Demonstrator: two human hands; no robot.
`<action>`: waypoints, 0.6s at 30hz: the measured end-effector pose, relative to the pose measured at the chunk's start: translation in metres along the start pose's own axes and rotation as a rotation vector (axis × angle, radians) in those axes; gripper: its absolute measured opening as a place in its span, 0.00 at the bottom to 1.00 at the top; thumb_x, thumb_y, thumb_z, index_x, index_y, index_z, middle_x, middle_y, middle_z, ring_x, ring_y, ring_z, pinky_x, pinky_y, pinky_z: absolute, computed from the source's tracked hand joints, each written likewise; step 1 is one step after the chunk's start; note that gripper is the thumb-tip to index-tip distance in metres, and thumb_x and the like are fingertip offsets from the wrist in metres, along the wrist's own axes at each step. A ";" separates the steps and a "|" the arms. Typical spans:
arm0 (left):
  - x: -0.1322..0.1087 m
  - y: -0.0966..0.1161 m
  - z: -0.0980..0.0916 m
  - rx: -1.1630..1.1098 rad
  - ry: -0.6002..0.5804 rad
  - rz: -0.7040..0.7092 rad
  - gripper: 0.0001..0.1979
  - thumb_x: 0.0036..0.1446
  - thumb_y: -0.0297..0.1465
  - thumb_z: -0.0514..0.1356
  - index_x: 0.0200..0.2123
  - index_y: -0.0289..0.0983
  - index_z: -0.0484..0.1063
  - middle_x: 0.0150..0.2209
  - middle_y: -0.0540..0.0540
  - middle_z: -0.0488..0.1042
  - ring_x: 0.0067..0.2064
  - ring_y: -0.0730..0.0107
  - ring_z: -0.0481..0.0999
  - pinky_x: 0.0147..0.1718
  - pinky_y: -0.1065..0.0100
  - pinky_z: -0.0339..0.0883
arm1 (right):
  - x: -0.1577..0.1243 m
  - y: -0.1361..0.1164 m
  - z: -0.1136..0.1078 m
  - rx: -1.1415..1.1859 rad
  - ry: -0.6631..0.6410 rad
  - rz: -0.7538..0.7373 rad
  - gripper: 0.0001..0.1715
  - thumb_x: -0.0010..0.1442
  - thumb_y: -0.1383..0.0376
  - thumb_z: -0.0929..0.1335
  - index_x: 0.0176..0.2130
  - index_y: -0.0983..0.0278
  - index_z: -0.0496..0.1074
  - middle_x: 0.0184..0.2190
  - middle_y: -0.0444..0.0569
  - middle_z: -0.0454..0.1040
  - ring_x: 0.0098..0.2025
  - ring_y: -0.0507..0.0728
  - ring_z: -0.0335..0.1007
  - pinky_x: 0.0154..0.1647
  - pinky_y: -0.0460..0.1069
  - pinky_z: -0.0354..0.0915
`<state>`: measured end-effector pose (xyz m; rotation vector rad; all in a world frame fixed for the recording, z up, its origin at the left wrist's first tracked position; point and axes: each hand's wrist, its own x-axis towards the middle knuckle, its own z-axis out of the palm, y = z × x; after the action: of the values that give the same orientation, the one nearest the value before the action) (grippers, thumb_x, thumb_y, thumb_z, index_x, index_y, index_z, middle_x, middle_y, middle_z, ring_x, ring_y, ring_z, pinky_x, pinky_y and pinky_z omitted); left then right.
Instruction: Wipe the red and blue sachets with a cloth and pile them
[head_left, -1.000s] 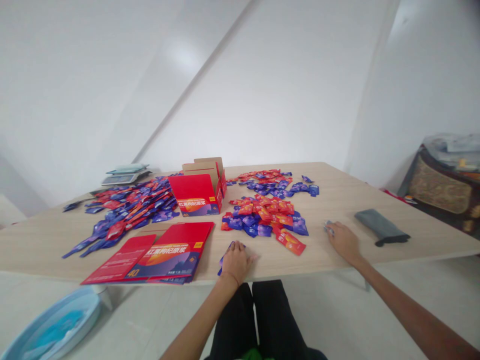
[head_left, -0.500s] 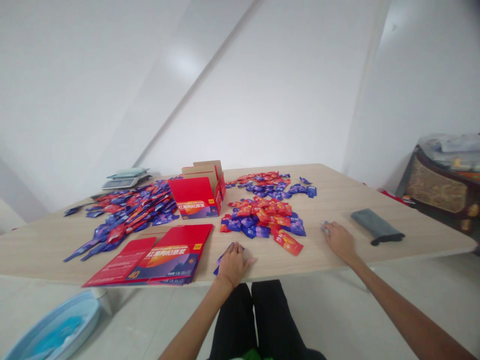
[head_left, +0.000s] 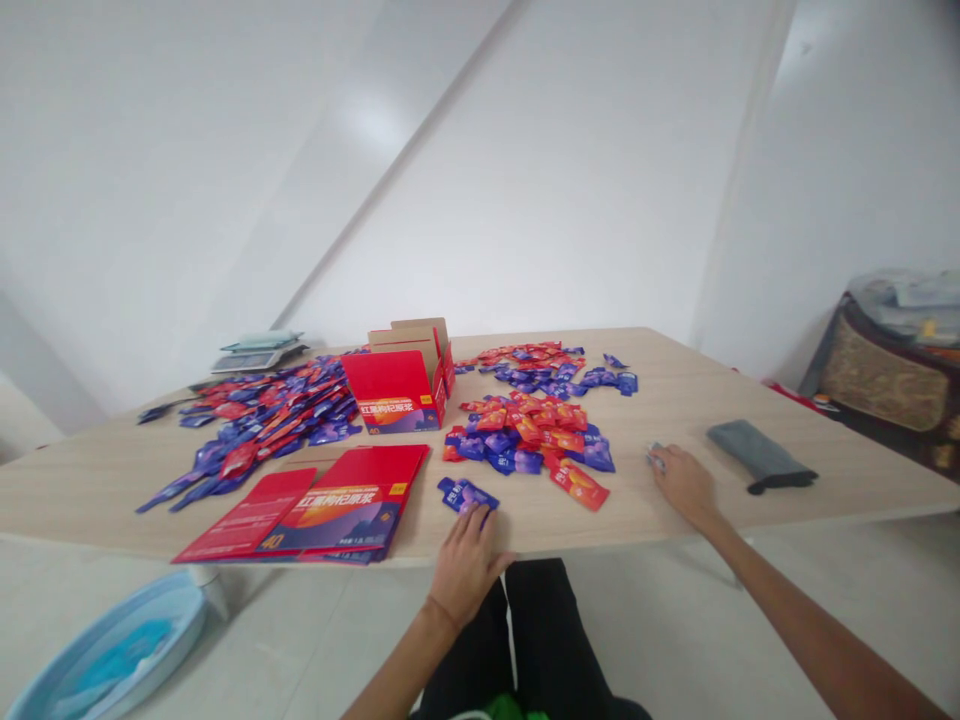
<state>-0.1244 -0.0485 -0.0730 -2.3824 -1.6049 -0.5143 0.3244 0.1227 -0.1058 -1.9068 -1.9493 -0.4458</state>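
My left hand (head_left: 466, 562) lies flat at the near table edge, fingers stretched out, its tips just touching a purple sachet (head_left: 466, 494) that lies on the table. My right hand (head_left: 681, 482) rests palm down further right, fingertips on a small pale object (head_left: 655, 455) that I cannot make out. Between the hands lies a red sachet (head_left: 578, 483) at the front of a heap of red and purple sachets (head_left: 529, 432). An open red carton (head_left: 398, 385) stands behind the heap.
Flat red carton blanks (head_left: 315, 504) lie at the near left. A long spread of sachets (head_left: 259, 415) covers the left side, another heap (head_left: 547, 363) sits at the back. A scale (head_left: 257, 352) stands far left, a grey pouch (head_left: 759, 453) at right, a blue basin (head_left: 105, 645) on the floor.
My left hand has slid back toward the table edge and uncovered the purple sachet, which now lies a little further in. The right hand has stayed in place.
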 end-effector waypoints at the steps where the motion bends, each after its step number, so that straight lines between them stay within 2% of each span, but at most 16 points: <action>1: -0.006 0.000 0.005 0.007 0.011 0.017 0.31 0.65 0.45 0.66 0.65 0.36 0.69 0.65 0.33 0.71 0.68 0.43 0.68 0.66 0.46 0.67 | 0.000 0.000 0.000 0.000 -0.001 0.003 0.20 0.72 0.63 0.60 0.51 0.62 0.79 0.47 0.55 0.78 0.45 0.60 0.75 0.42 0.51 0.64; 4: -0.024 -0.006 0.016 0.035 0.080 0.069 0.24 0.68 0.37 0.63 0.64 0.40 0.70 0.63 0.36 0.74 0.68 0.45 0.70 0.65 0.44 0.68 | 0.000 -0.001 0.000 0.003 0.005 0.011 0.19 0.72 0.63 0.60 0.50 0.62 0.79 0.46 0.55 0.78 0.44 0.60 0.74 0.41 0.51 0.63; 6: -0.033 -0.011 0.016 0.047 0.149 0.117 0.20 0.69 0.27 0.58 0.62 0.43 0.72 0.57 0.39 0.78 0.64 0.50 0.74 0.62 0.48 0.72 | 0.000 -0.001 -0.001 0.010 0.017 0.002 0.19 0.71 0.64 0.61 0.50 0.62 0.79 0.46 0.55 0.78 0.44 0.60 0.74 0.42 0.51 0.64; 8: -0.040 -0.016 0.010 0.044 0.212 0.181 0.20 0.70 0.23 0.54 0.59 0.44 0.75 0.51 0.42 0.81 0.59 0.54 0.79 0.58 0.53 0.76 | 0.000 0.000 -0.001 0.018 0.025 -0.006 0.18 0.71 0.64 0.62 0.50 0.63 0.79 0.46 0.56 0.78 0.44 0.59 0.74 0.43 0.51 0.64; 13: -0.039 -0.020 -0.022 -0.007 0.340 0.323 0.15 0.75 0.27 0.51 0.48 0.41 0.79 0.43 0.43 0.83 0.49 0.60 0.83 0.47 0.62 0.79 | 0.001 0.001 0.000 0.034 0.010 -0.004 0.18 0.70 0.64 0.62 0.49 0.63 0.79 0.45 0.55 0.78 0.43 0.59 0.73 0.42 0.52 0.63; 18: -0.012 -0.025 -0.065 -0.083 0.443 0.382 0.13 0.75 0.27 0.54 0.46 0.39 0.79 0.39 0.44 0.83 0.44 0.64 0.83 0.45 0.64 0.79 | 0.001 0.001 0.002 0.034 0.014 -0.007 0.19 0.71 0.64 0.61 0.50 0.63 0.79 0.46 0.56 0.78 0.44 0.59 0.74 0.43 0.52 0.64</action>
<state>-0.1618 -0.0731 -0.0189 -2.3314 -0.9337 -0.9539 0.3256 0.1248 -0.1068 -1.8713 -1.9428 -0.4239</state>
